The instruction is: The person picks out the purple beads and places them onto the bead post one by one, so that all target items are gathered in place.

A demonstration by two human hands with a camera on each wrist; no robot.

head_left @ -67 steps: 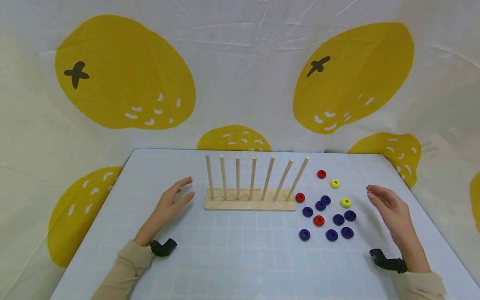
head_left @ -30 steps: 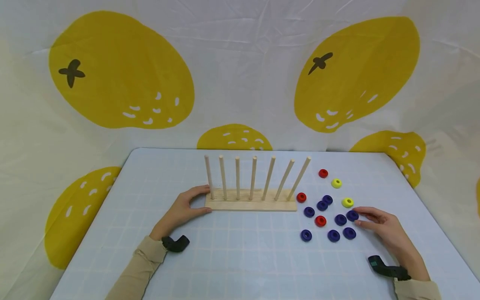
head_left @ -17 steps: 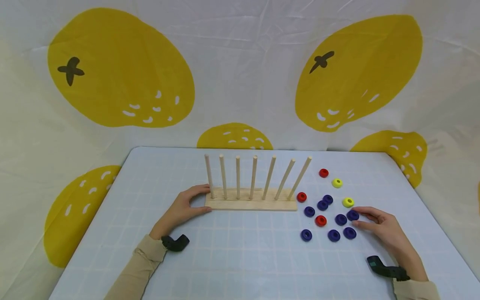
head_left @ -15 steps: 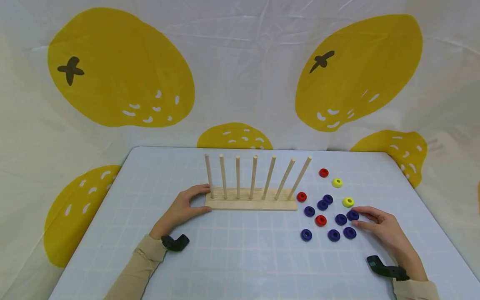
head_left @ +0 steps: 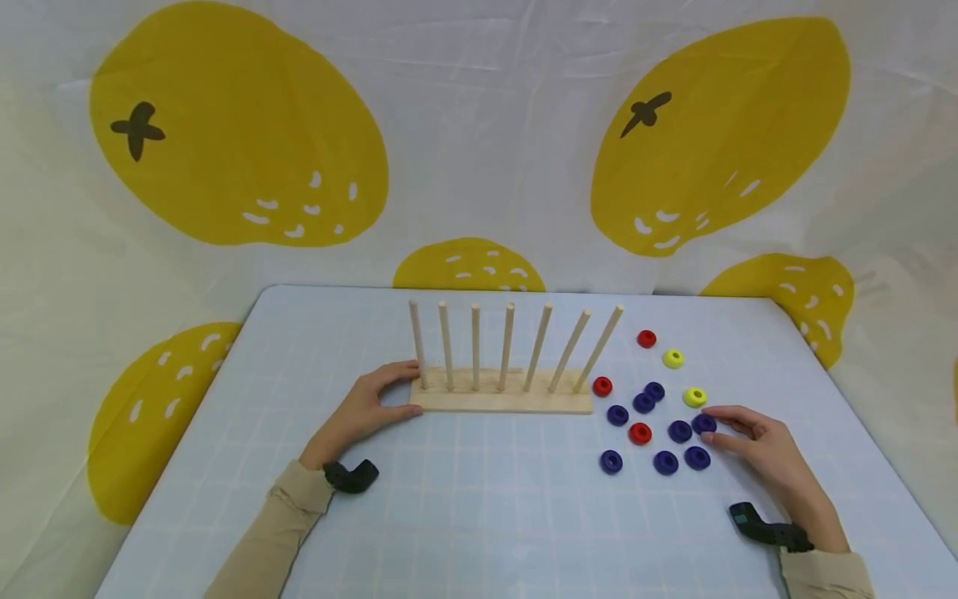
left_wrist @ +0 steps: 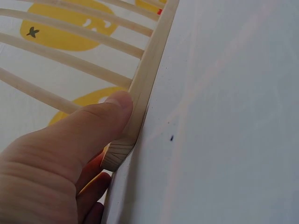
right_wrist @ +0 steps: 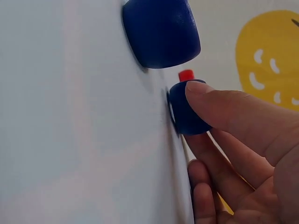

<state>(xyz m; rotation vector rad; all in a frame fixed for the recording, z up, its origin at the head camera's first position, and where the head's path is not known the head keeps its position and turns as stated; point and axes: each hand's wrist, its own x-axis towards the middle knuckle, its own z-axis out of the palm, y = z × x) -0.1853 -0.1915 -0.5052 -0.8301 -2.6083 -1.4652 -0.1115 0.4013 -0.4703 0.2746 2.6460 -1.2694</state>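
Observation:
My left hand (head_left: 361, 418) grips the left end of a wooden peg rack (head_left: 501, 402), thumb on the front edge and fingers behind. Several bare upright pegs rise in a row from its base. The left wrist view has the thumb (left_wrist: 110, 112) pressed near the corner of the base. Over on the right, my right hand (head_left: 769, 449) pinches a blue ring (head_left: 703, 423) at the edge of a loose group. Up close in the right wrist view, the thumb lies against that ring's side (right_wrist: 184, 109), which is still down at the tabletop.
Scattered right of the rack are several other blue rings (head_left: 665, 462), red rings (head_left: 639, 433) and yellow rings (head_left: 694, 397). All lie on a white gridded table (head_left: 479, 516). Behind it hangs a pale cloth (head_left: 486, 150) printed with yellow fruit.
My left hand has moved right and taken hold of the rack's end. My right hand has come left and down to the blue ring. Over the last half second both stay nearly still.

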